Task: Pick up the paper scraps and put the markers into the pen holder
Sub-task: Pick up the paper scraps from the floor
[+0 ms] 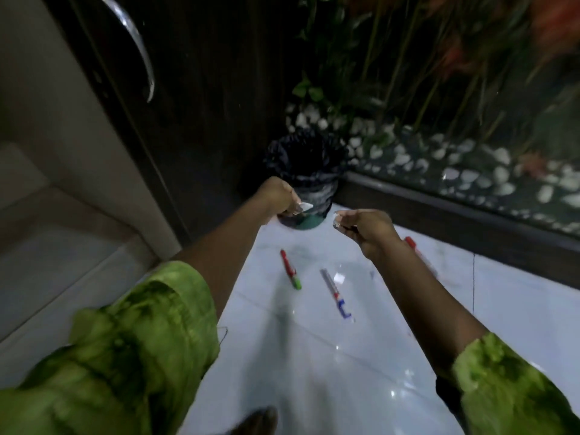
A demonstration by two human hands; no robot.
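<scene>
My left hand [279, 197] is curled round white paper scraps [306, 206], held just in front of a bin lined with a black bag [309, 171]. My right hand [367, 229] pinches another small white scrap [336, 218] to the right of the bin. On the white floor below lie a red and green marker [290, 269], a white and blue marker [335, 291] and a red-capped marker [420, 255] partly hidden by my right forearm. One small white scrap [339, 279] lies beside the blue marker. No pen holder is in view.
A dark wooden door [194, 98] with a metal handle [135, 42] stands at the left. A glass-fronted planter with white pebbles [455, 171] and plants runs along the right, above a dark ledge. My foot [257, 420] shows at the bottom edge.
</scene>
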